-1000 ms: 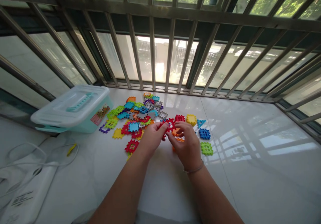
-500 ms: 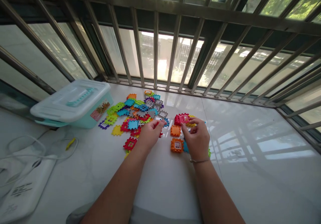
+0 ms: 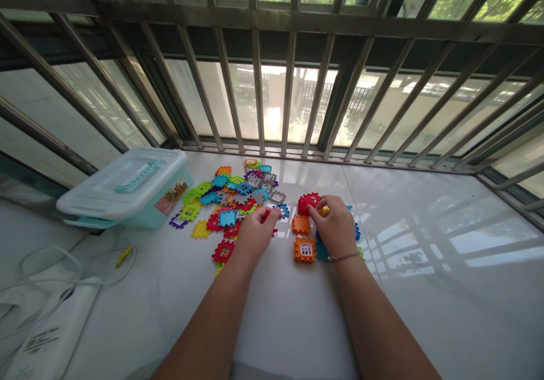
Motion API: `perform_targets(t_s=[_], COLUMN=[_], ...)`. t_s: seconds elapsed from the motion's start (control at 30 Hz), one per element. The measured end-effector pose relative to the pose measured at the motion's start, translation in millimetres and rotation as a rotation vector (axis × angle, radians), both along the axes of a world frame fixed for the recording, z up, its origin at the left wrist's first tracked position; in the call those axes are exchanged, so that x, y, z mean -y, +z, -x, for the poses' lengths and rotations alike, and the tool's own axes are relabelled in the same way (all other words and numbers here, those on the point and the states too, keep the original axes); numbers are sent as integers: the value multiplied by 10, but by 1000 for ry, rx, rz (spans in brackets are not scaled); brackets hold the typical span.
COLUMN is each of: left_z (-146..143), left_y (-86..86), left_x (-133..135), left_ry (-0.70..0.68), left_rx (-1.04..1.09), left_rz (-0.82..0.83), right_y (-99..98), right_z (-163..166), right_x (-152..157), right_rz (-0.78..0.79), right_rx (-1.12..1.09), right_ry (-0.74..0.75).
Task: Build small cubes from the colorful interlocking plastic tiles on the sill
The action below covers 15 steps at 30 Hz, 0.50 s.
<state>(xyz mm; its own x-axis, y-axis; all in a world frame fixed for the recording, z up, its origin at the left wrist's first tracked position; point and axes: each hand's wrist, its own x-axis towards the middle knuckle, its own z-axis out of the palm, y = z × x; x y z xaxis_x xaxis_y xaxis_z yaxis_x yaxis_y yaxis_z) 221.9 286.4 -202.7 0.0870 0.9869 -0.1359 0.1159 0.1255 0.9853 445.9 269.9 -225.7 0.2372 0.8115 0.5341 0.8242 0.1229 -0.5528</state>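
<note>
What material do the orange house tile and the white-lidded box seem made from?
The orange house tile looks like moulded plastic, fairly matte, with crisp toothed edges. The box looks plastic too: smooth, faintly shiny teal walls and a pale, cloudy lid. Exact type unclear.

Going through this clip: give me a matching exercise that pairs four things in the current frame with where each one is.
Things:
1. Lidded box
2. Orange house tile
3. Red tile
4. White corded device

Places:
A. Touching the right hand
B. Bottom-left corner of the view
C. Beside the right wrist
D. Left of the tile pile

Pairs: 1-D, 2-C, 3-A, 4-B
</note>
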Motion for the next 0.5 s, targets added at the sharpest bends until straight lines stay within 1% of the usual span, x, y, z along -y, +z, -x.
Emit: perform_targets(t_s=[0.07,0.27,0.5], left_z=[-3,-11,-18], left_y=[-3,12,44], left_x=[-4,-10,0], left_ry=[2,-15,-50], left_rx=[10,2,-22], left_rz=[-6,14,-10], right_y=[-26,-64,-81], right_z=[37,70,63], right_x=[1,-15,-59], right_rz=[17,66,78], right_rx=[14,48,62], right_ry=[9,-40,-43])
